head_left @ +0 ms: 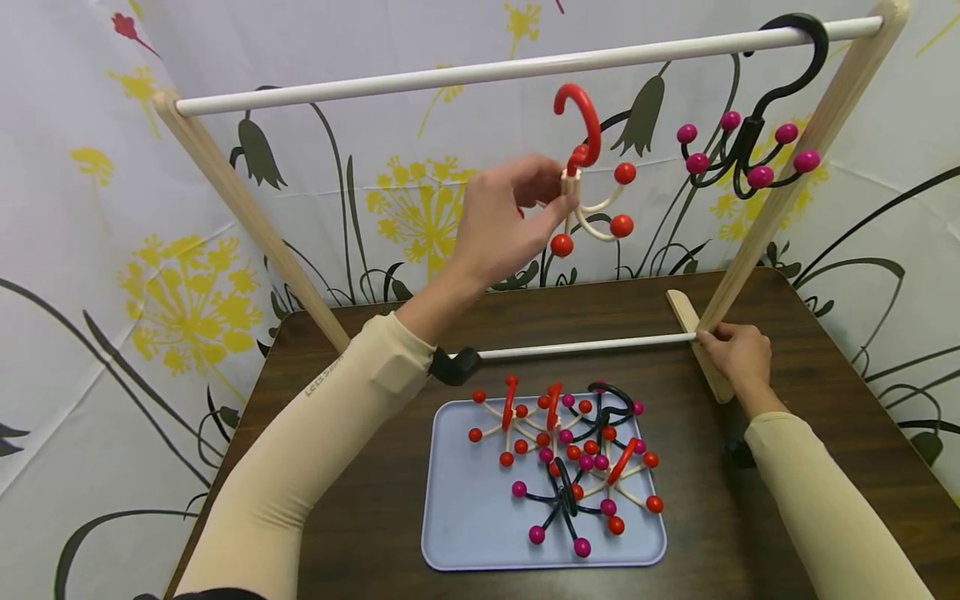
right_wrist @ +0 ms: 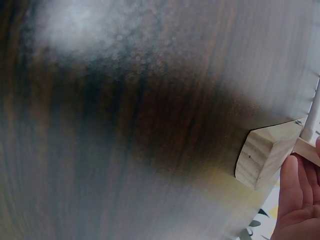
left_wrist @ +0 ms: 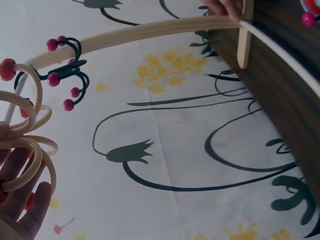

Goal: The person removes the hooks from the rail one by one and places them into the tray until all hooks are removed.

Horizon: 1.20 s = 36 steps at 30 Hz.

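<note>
My left hand (head_left: 506, 212) pinches the cream stem of a multi-arm hook hanger (head_left: 589, 133) with a red hook and red ball tips. It holds the hanger upright just below the white top rod (head_left: 465, 75), the red hook apart from the rod. In the left wrist view, the hanger's curved cream arms (left_wrist: 35, 115) fan out around the fingers. A black hanger (head_left: 748, 142) with magenta balls hangs from the rod's right end. My right hand (head_left: 738, 362) grips the foot of the rack's right wooden post (head_left: 765, 217), beside the lower rod; its fingertips are partly hidden.
On the dark wood table (head_left: 360, 517), a pale blue tray (head_left: 472, 517) holds several more hangers, red-and-cream and black-and-magenta, heaped together toward its right. The left wooden post (head_left: 255, 217) leans behind my left forearm. A flower-printed cloth (head_left: 67, 217) hangs behind the rack.
</note>
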Available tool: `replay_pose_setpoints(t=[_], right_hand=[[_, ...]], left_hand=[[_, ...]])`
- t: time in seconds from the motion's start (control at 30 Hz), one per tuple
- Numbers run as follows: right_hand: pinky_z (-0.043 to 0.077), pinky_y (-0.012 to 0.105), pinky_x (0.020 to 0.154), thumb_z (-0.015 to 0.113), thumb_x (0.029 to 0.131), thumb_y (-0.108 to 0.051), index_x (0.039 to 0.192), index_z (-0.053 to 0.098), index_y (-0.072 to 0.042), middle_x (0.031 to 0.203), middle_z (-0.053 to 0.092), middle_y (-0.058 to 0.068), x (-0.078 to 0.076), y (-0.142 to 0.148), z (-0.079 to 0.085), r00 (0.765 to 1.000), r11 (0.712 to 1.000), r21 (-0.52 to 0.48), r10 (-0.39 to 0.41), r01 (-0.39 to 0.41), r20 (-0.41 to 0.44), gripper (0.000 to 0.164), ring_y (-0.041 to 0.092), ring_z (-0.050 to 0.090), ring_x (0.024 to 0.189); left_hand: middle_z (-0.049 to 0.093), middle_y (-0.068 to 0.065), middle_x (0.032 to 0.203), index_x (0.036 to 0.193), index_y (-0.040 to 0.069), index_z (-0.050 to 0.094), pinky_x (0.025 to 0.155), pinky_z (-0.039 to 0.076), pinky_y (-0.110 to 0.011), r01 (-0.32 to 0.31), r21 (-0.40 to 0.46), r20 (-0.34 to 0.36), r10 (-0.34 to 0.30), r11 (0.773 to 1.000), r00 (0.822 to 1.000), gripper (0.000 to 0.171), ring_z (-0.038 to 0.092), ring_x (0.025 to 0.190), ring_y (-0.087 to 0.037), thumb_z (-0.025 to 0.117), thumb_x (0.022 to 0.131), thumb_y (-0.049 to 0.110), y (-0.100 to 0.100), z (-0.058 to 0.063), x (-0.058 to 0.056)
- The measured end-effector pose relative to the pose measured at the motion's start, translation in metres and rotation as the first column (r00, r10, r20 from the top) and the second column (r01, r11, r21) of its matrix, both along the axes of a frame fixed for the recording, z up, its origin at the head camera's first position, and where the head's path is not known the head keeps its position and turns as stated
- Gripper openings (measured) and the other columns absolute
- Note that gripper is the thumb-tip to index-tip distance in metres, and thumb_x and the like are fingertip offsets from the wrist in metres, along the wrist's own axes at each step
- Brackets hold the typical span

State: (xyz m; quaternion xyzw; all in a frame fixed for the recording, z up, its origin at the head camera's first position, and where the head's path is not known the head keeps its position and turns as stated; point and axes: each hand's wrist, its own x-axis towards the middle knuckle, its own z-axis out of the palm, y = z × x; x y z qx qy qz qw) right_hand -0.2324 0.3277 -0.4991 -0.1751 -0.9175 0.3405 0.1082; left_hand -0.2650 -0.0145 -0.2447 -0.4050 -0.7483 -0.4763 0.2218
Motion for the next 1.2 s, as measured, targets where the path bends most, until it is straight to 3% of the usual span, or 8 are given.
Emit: replay_pose_setpoints(t=[0.37,0.53,0.73,0.87,1.1,1.2], right_hand=[[0.044,0.058,0.090,0.062,0.095,-0.032,0.113,0.070,0.005,0.106,0.068,0.026,0.002,0.003,-0.002,1.000,1.000,0.021,0.008,-0.007,-0.005,0.041,0.048,0.056,0.107],[0.044,0.057,0.089,0.063,0.095,-0.033,0.114,0.070,0.004,0.108,0.068,0.026,0.001,0.004,-0.002,1.000,1.000,0.023,0.004,-0.004,-0.006,0.043,0.047,0.056,0.108],[0.046,0.055,0.082,0.063,0.095,-0.032,0.111,0.071,0.004,0.104,0.069,0.026,0.000,0.003,0.000,1.000,0.999,0.026,0.020,-0.020,-0.011,0.040,0.045,0.058,0.100],[0.046,0.055,0.080,0.064,0.095,-0.032,0.110,0.071,0.004,0.102,0.069,0.025,0.000,0.001,0.001,0.999,0.999,0.035,0.027,-0.026,-0.022,0.040,0.044,0.058,0.098],[0.047,0.055,0.079,0.063,0.095,-0.030,0.111,0.070,0.006,0.103,0.069,0.026,0.001,0.002,0.000,1.000,0.999,0.035,0.024,-0.024,-0.009,0.040,0.043,0.059,0.097],[0.047,0.054,0.079,0.063,0.095,-0.031,0.111,0.070,0.005,0.102,0.069,0.026,0.001,0.003,-0.001,1.000,0.999,0.037,0.022,-0.021,-0.008,0.040,0.043,0.058,0.097]], left_hand=[[0.073,0.002,0.085,0.094,0.006,0.072,0.071,0.056,-0.028,-0.023,-0.036,0.063,0.025,0.999,0.998,0.011,0.068,0.077,-0.007,0.074,0.084,0.005,-0.065,-0.058,0.032],[0.073,0.003,0.086,0.092,0.009,0.073,0.058,0.049,-0.025,-0.117,-0.048,0.080,0.120,0.992,0.990,0.010,0.069,0.078,-0.010,0.076,0.083,0.008,-0.098,-0.090,0.046],[0.073,0.004,0.086,0.093,0.012,0.074,0.056,0.046,-0.022,-0.234,-0.089,0.186,0.247,0.968,0.951,0.013,0.070,0.080,-0.012,0.078,0.082,0.006,-0.137,-0.147,0.066],[0.073,0.004,0.088,0.093,0.011,0.073,0.048,0.038,-0.021,-0.310,-0.129,0.206,0.332,0.942,0.921,0.015,0.069,0.079,-0.013,0.079,0.080,0.005,-0.157,-0.178,0.079],[0.072,0.006,0.089,0.094,0.012,0.073,0.058,0.052,-0.031,-0.335,-0.180,0.258,0.373,0.925,0.891,0.022,0.070,0.080,-0.010,0.079,0.077,0.000,-0.172,-0.220,0.098],[0.072,0.007,0.086,0.093,0.013,0.073,0.056,0.052,-0.033,-0.354,-0.204,0.270,0.400,0.913,0.876,0.023,0.069,0.077,-0.009,0.081,0.075,-0.001,-0.175,-0.233,0.103]])
